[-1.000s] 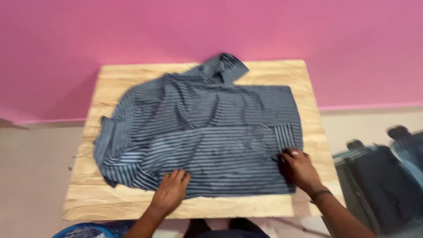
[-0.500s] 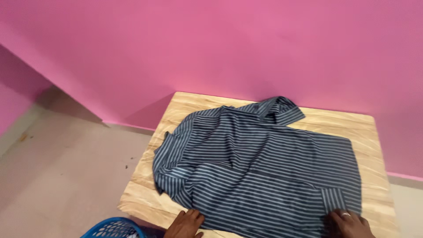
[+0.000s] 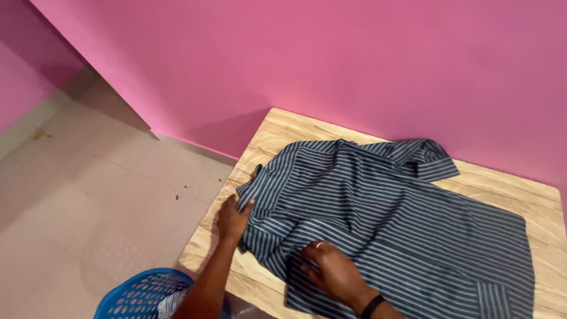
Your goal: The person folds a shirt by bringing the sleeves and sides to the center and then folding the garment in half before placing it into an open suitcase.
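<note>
Thin cotton, the dark blue striped shirt [image 3: 384,224] lies spread on the pale wooden surface [image 3: 502,186], soft and light. The left hand [image 3: 231,218] pinches its edge; the right hand [image 3: 331,270] presses flat, open.

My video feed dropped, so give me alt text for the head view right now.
Both hands rest on a dark blue striped shirt spread on a wooden table: the left hand grips its left edge, the right hand presses it flat. A blue basket sits on the floor below, before a pink wall.
</note>
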